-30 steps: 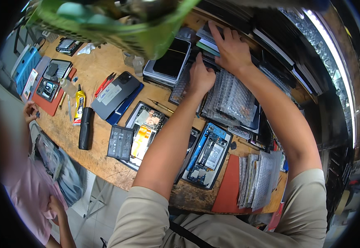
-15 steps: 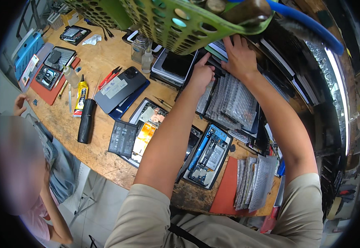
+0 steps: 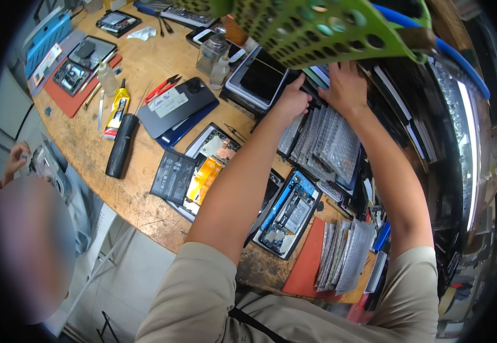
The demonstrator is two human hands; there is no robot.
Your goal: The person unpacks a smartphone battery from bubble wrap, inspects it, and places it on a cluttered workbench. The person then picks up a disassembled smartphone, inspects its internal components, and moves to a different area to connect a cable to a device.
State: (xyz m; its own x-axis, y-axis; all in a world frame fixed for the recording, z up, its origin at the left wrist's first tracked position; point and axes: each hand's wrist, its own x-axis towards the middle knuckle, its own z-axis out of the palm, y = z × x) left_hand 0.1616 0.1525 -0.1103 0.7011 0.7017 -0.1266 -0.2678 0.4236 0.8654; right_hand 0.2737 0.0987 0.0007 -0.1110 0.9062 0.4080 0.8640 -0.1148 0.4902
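Note:
Below the green perforated basket (image 3: 340, 34), my left hand (image 3: 294, 100) reaches into a row of thin flat panels (image 3: 315, 77), some dark and some light green. Its index finger stretches out against a dark one while the other fingers curl loosely. To its right, my right hand (image 3: 345, 88) lies over the same row, thumb apart from the fingers; the basket's edge is close to its fingertips. Neither hand visibly lifts anything. Just nearer than the hands are bubble-wrapped flat packs (image 3: 328, 143). A stack of phone-like devices (image 3: 260, 80) stands beside my left hand.
An opened phone (image 3: 288, 214) and a battery (image 3: 173, 176) lie near my left forearm. More bubble-wrapped packs (image 3: 345, 251) stand on a red mat (image 3: 303, 263). Farther left are a black-handled tool (image 3: 123, 146), yellow tube (image 3: 117, 111) and red pliers (image 3: 163, 87). Another person's hand (image 3: 17, 160) is beyond the table.
The view has shifted, so the basket appears farther right and higher. Both my hands stay at the row of panels, the left with its fingers slightly more drawn in.

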